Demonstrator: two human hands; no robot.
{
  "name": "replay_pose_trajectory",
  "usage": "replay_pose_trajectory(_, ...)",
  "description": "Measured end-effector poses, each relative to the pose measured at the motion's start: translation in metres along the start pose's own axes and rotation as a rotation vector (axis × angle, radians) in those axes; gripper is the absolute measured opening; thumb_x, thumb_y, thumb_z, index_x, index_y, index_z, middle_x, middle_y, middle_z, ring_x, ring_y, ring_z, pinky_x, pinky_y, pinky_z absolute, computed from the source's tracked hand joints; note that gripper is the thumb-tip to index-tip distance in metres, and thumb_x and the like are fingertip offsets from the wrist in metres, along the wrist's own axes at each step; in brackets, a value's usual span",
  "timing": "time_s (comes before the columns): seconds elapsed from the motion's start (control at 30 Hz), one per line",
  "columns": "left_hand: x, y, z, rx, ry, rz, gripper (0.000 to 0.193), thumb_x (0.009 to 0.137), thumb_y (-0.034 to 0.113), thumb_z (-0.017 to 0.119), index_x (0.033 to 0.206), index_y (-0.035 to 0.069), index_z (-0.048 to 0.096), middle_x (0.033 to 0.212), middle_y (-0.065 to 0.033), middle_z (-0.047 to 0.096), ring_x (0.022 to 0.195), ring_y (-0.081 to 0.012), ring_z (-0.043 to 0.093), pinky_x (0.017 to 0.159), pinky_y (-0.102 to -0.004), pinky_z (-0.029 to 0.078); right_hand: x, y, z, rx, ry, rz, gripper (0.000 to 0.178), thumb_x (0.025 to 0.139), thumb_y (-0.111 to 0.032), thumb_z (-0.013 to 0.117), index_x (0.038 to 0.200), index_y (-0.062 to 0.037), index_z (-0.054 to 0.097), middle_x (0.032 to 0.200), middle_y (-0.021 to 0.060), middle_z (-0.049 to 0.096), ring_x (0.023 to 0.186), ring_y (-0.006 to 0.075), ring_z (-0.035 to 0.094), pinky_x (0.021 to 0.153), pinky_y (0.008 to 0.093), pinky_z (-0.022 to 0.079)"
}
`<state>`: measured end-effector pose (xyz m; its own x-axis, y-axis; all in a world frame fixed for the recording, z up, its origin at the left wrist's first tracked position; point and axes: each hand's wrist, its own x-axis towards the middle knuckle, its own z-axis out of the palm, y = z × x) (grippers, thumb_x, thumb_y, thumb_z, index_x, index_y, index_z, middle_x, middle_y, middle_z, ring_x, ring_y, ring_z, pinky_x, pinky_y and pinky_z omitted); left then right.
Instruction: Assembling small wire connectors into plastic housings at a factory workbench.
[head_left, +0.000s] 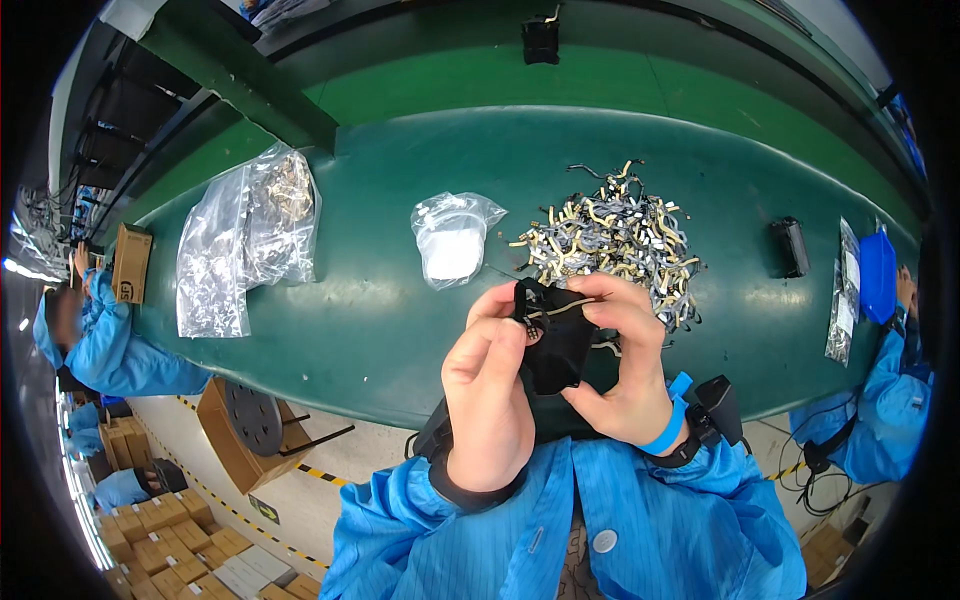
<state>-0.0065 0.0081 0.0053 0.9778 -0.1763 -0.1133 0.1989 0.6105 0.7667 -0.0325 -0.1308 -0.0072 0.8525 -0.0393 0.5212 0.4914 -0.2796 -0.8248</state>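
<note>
Between both hands, above the near side of the green table, I hold a black plastic housing (562,350) with a short pale cable across its top. My left hand (490,385) pinches the housing's left edge, thumb and fingertips closed at its upper corner. With fingertips on the cable and thumb low on the housing's side, my right hand (632,370) grips it from the right. Just beyond lies a heap of short cables (610,245) in black, grey and cream. What sits inside the housing is too small to make out.
A clear bag with white contents (452,245) lies left of the heap; larger clear bags (245,240) lie farther left. To the right are a black block-shaped part (789,248), a filled clear bag (843,295) and a blue tray (878,275). People in blue sit at both table ends.
</note>
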Motion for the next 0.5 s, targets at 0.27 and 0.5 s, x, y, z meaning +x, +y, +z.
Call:
replay_pose_trajectory(0.27, -0.003, 0.009, 0.008, -0.107, 0.037, -0.178, 0.016, 0.096, 0.013, 0.057, 0.084, 0.004, 0.062, 0.122, -0.005, 0.057, 0.1, -0.0116, 0.055, 0.089, -0.0283, 0.042, -0.002, -0.002, 0.002, -0.155, 0.018, -0.025, 0.074, 0.056, 0.011, 0.072, 0.122, -0.0112, 0.047, 0.128, 0.0184, 0.049, 0.108, 0.0354, 0.055, 0.091, 0.043, 0.046)
replay_pose_trajectory(0.5, -0.001, -0.002, 0.001, 0.082, 0.052, 0.121, 0.01, 0.09, 0.004, 0.063, 0.08, 0.005, 0.06, 0.125, -0.0073, 0.05, 0.105, -0.0151, 0.053, 0.094, -0.0315, 0.039, -0.002, -0.004, 0.0, -0.223, -0.01, -0.055, 0.074, 0.056, 0.01, 0.073, 0.122, -0.0109, 0.048, 0.127, 0.0179, 0.05, 0.108, 0.0356, 0.055, 0.092, 0.0429, 0.045)
